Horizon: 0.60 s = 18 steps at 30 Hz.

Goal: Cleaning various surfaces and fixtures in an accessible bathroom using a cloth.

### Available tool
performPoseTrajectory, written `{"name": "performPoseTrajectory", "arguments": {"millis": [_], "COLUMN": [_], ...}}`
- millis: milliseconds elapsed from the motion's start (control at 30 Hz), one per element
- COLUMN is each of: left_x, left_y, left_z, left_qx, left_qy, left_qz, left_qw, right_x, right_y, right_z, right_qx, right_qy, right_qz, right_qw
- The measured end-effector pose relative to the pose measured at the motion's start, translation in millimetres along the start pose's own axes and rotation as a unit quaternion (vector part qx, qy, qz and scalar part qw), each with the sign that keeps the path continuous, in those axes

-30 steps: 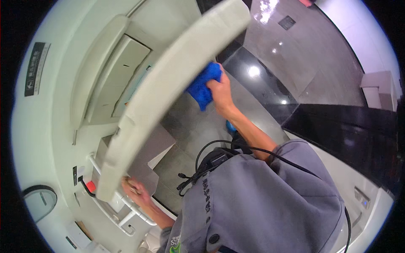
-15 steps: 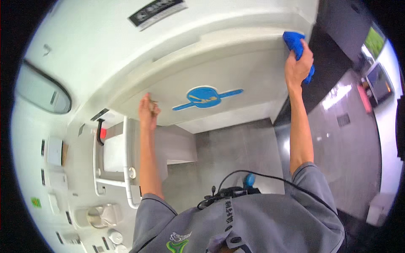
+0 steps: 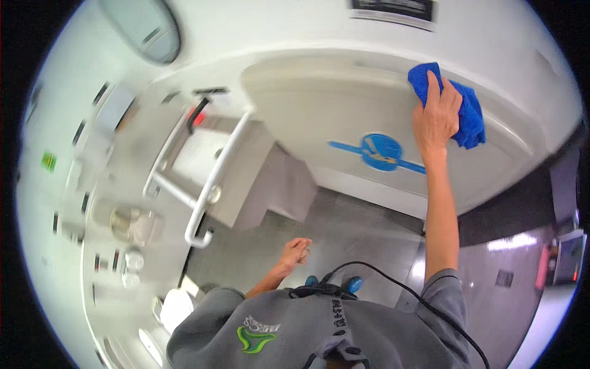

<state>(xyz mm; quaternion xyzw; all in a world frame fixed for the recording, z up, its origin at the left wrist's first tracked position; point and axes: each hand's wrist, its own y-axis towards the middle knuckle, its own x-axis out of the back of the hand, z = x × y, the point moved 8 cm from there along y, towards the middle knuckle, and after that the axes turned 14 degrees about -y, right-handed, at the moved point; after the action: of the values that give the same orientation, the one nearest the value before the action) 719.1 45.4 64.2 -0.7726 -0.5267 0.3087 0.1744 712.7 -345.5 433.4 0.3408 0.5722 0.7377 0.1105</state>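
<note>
My right hand (image 3: 437,117) is closed on a blue cloth (image 3: 470,117), pressing it to the pale surface of a wide wall-mounted fold-down table (image 3: 307,101), toward its back edge. Part of the cloth hangs loose to the right of my fingers. A blue strap with a round blue pad (image 3: 381,152) lies across the table, left of my right wrist. Low in front of my body and away from the table, my left hand (image 3: 297,252) is curled closed. Whatever its fingers hold, if anything, cannot be made out.
A white grab rail (image 3: 224,160) surrounds a small white basin (image 3: 200,157) on the left. A mirror (image 3: 144,27) hangs at the upper left. A dark cable (image 3: 393,286) crosses my grey shirt. Grey floor (image 3: 350,237) lies below the table.
My left hand has dropped from the table's near edge to in front of my body. The right hand stays on the cloth at the table. The view has swung left.
</note>
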Motion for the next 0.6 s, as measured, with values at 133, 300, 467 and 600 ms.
{"name": "performPoseTrajectory", "arguments": {"millis": [133, 300, 467, 600], "left_x": [13.3, 65.8, 143.6, 191.5], "left_y": [-22.5, -66.3, -92.3, -98.6], "left_z": [10.3, -2.9, 12.5, -8.0], "left_qx": [-0.005, -0.078, -0.079, -0.093], "left_qy": [-0.014, -0.047, -0.157, -0.178], "left_qz": [-0.015, -0.060, -0.101, -0.078], "left_qw": [1.000, 0.994, 0.979, 0.977], "right_x": [-46.3, -57.9, -28.8, -17.5], "right_y": [20.5, 21.3, 1.7, -115.5], "right_z": [87.7, 124.0, 143.5, 178.0], "right_qx": [0.102, 0.149, 0.153, 0.090], "right_qy": [0.008, 0.018, 0.080, 0.197], "right_qz": [0.053, -0.008, -0.003, 0.090], "right_qw": [0.993, 0.989, 0.985, 0.972]}}
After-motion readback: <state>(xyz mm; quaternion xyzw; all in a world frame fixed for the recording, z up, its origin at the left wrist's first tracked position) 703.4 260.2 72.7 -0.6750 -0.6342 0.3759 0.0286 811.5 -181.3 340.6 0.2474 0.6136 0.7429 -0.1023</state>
